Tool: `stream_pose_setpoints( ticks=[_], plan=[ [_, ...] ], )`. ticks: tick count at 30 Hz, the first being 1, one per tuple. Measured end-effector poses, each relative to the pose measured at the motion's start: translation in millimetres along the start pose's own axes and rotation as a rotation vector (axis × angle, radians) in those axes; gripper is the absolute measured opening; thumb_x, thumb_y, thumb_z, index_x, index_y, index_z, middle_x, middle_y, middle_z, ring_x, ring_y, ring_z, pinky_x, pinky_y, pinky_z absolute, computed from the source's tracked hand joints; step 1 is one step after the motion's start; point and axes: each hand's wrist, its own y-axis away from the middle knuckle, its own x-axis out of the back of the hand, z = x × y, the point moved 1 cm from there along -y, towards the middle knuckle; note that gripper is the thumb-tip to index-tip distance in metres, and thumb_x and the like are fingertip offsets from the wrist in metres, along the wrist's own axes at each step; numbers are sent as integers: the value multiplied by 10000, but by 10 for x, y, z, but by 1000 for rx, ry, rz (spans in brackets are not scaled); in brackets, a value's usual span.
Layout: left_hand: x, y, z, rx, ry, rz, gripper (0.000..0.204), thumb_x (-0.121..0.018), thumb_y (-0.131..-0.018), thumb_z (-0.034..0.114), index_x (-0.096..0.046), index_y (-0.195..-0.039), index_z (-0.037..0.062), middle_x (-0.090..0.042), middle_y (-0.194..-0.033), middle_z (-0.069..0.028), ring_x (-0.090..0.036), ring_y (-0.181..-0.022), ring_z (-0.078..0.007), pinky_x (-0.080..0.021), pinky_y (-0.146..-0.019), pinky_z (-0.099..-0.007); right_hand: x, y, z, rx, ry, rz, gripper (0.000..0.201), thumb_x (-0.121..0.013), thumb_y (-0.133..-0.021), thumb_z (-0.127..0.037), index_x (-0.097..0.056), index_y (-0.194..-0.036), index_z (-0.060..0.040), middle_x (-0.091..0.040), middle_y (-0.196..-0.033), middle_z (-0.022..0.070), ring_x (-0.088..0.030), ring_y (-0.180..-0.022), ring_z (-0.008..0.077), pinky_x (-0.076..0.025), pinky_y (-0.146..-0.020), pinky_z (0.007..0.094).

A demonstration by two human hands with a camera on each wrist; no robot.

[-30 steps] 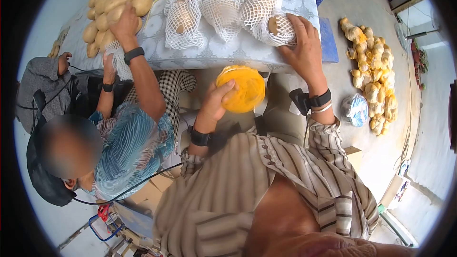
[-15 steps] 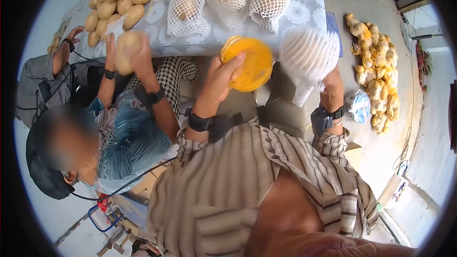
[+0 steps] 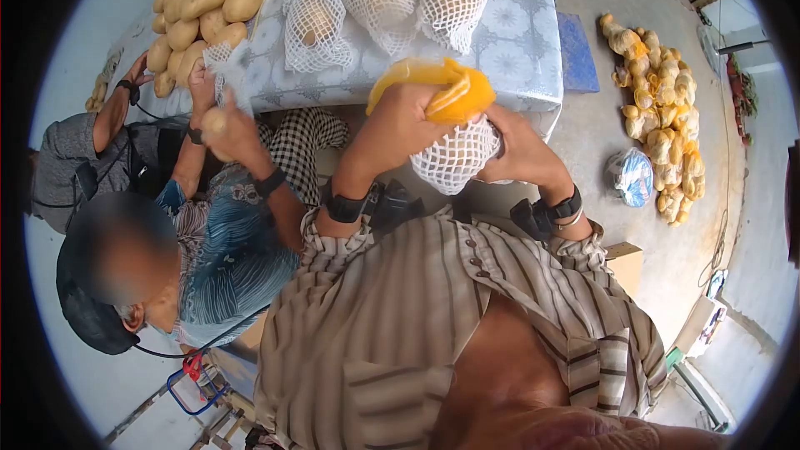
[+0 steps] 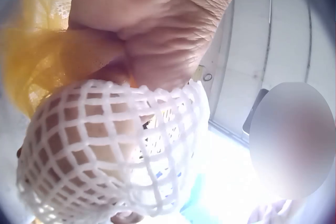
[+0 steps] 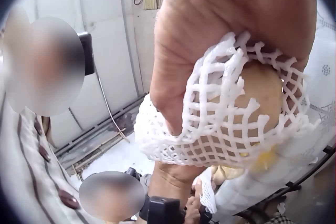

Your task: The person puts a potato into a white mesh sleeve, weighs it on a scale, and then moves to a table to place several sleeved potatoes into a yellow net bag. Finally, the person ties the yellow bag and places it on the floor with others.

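Note:
In front of my chest, close to the table's front edge, my left hand (image 3: 396, 125) grips a yellow mesh bag (image 3: 467, 92), now bunched up above the fingers. My right hand (image 3: 529, 154) holds a potato in a white foam net sleeve (image 3: 454, 157) from the right side. The sleeve sits directly below the yellow mesh, between both hands. In the right wrist view, tan potato skin (image 5: 257, 95) shows through the sleeve's open end. The left wrist view has the sleeve's rim (image 4: 105, 90) right at my left palm, with that hand's fingers hidden.
Several foam-sleeved potatoes (image 3: 387, 0) lie on the patterned tablecloth (image 3: 508, 42). Bare potatoes (image 3: 204, 4) are heaped at its left, where another person's hands (image 3: 237, 129) handle a potato and a sleeve. Filled yellow mesh bags (image 3: 662, 121) and a blue-white bundle (image 3: 631, 177) lie on the right-hand floor.
My right hand has picked up a sleeved potato from the table's right edge and brought it left to my left hand. The yellow mesh bag, earlier spread round, is now bunched.

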Motion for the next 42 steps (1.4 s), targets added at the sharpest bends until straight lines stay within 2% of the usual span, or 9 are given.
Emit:
stream_pose_setpoints(
  ticks=[5, 12, 14, 18, 24, 26, 30, 32, 42],
  plan=[
    [-157, -18, 226, -90, -400, -132, 203, -707, -762, 183, -650, -884, 31, -628, -793, -193, -602, -728, -374, -485, -644, -393, -110, -15, 114, -5, -33, 107, 700, -801, -671, -200, -491, -1262, 10, -603, -1180, 131, -580, -1073, 188, -445, -922, 320],
    [-207, -41, 235, -262, -437, 45, 151, -667, -772, 119, -632, -873, 12, -620, -779, -167, -598, -721, -371, -475, -623, -393, -56, 42, 445, -150, -497, 361, 608, -729, -800, -199, -468, -1313, -5, -571, -1247, 103, -573, -1113, 194, -459, -936, 324],
    [-200, -58, 201, -247, -383, 136, 127, -640, -786, 64, -632, -895, -1, -623, -822, -172, -606, -747, -368, -479, -625, -379, -20, 80, 501, -142, -1108, 309, 509, -618, -902, -227, -452, -1340, -29, -559, -1269, 99, -584, -1109, 195, -493, -927, 344],
    [-235, -81, 107, -310, -339, 242, 122, -619, -810, 35, -635, -921, -13, -628, -849, -179, -615, -763, -358, -483, -629, -364, -52, 215, 161, -216, -1033, 500, 443, -515, -961, -274, -459, -1329, -33, -566, -1265, 104, -602, -1088, 215, -523, -902, 375],
    [-302, -11, -8, -66, -221, 286, 134, -554, -879, -14, -637, -978, -49, -652, -818, -81, -588, -726, -102, -466, -618, -253, -55, 117, 278, -91, -1472, 371, 486, -474, -961, -361, -450, -1309, -23, -589, -1198, 146, -609, -1052, 283, -514, -895, 370],
    [-307, -2, -30, 141, -137, 253, 205, -594, -876, 76, -613, -1068, 7, -664, -882, -156, -644, -749, -318, -487, -655, -346, -137, 168, -140, 148, -913, 563, 484, -539, -937, -299, -438, -1325, -28, -575, -1225, 124, -595, -1077, 240, -490, -922, 360],
    [-348, -133, -90, -55, 12, 332, 200, -598, -863, 70, -622, -1052, 12, -658, -885, -138, -642, -769, -315, -486, -663, -348, -67, -27, 258, -48, -1153, 538, 453, -566, -910, -189, -460, -1327, -45, -569, -1261, 96, -590, -1102, 196, -486, -930, 338],
    [-334, -223, 4, -359, -187, 316, 206, -611, -836, 58, -634, -1037, 21, -641, -894, -127, -636, -794, -311, -490, -674, -352, -62, -62, 186, 1, -799, 571, 525, -660, -838, -121, -473, -1322, -40, -572, -1248, 90, -580, -1097, 162, -467, -939, 315],
    [-455, -284, 226, -479, -489, 22, 226, -655, -698, 52, -649, -921, 16, -614, -857, -102, -608, -814, -303, -484, -686, -366, -4, -41, 247, 88, 205, 334, 694, -725, -786, -201, -416, -1379, -15, -554, -1280, 124, -531, -1164, 190, -420, -966, 313]
  ],
)
